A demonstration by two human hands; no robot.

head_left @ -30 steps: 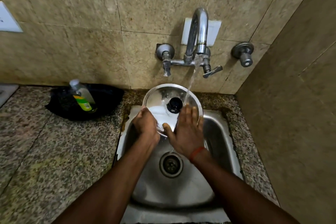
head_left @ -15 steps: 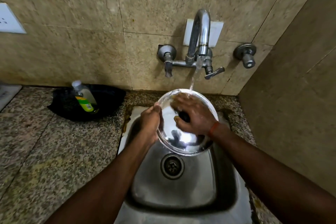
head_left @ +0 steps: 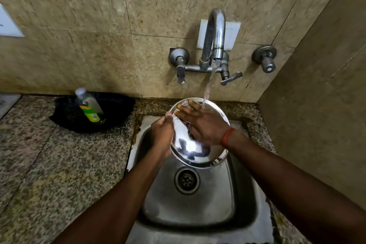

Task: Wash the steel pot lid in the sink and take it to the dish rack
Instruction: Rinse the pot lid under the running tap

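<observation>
The round steel pot lid [head_left: 190,148] is held tilted over the steel sink [head_left: 198,210], under the water running from the tap [head_left: 214,33]. My left hand [head_left: 162,132] grips the lid's left rim. My right hand [head_left: 202,123] lies flat across the lid's top face, fingers spread toward the upper rim where the stream lands. The hand covers the lid's black knob. No dish rack is in view.
A dish soap bottle [head_left: 89,108] stands in a black tray [head_left: 116,109] on the granite counter [head_left: 59,164] left of the sink. Tiled walls close in behind and on the right. A separate wall valve [head_left: 265,58] sits right of the tap. The drain [head_left: 186,180] is uncovered.
My right hand has opened from around the knob and slid flat up the lid's face toward the stream. My left hand keeps its grip on the left rim.
</observation>
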